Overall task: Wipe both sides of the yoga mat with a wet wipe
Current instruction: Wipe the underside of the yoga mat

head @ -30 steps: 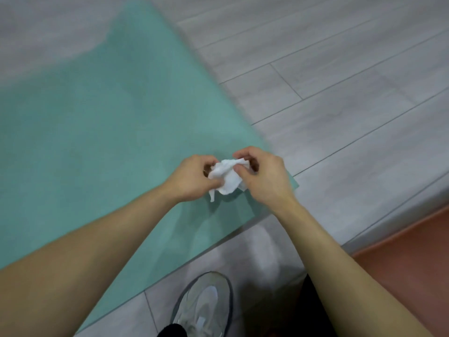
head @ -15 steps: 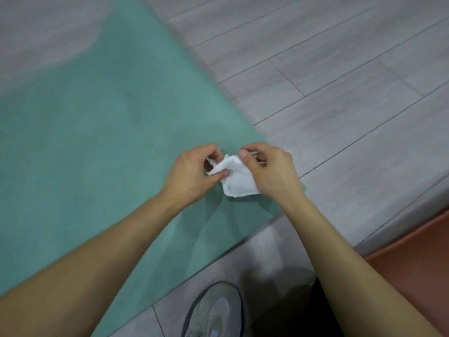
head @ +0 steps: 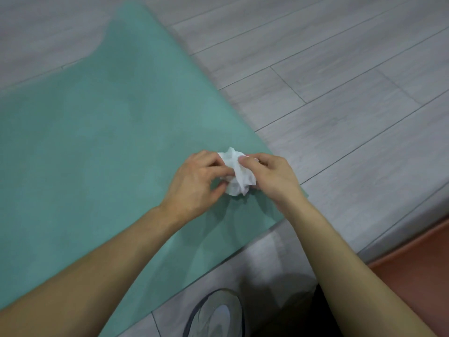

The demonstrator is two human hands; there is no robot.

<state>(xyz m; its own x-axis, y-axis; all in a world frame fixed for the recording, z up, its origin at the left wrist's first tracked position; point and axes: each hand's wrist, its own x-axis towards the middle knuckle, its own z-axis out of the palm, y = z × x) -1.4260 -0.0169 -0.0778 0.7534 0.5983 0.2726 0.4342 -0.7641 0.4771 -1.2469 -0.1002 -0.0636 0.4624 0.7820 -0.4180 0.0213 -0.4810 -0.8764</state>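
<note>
I am looking down from the head camera at a teal yoga mat [head: 97,154] spread flat on a pale grey plank floor [head: 340,81]. Both bare forearms reach forward over the mat's near right corner. Between them is a crumpled white wet wipe [head: 237,175], held above that corner of the mat. My left hand [head: 194,183] pinches the wipe's left side, thumb and fingers curled onto it. My right hand [head: 272,176] pinches its right side, the thumb tip pressed against the top of the wad. I cannot tell whether the wipe touches the mat. A grey shoe [head: 216,314] shows at the bottom edge on the floor, just beside the mat's near edge. A reddish-brown area [head: 418,261] fills the lower right corner.
</note>
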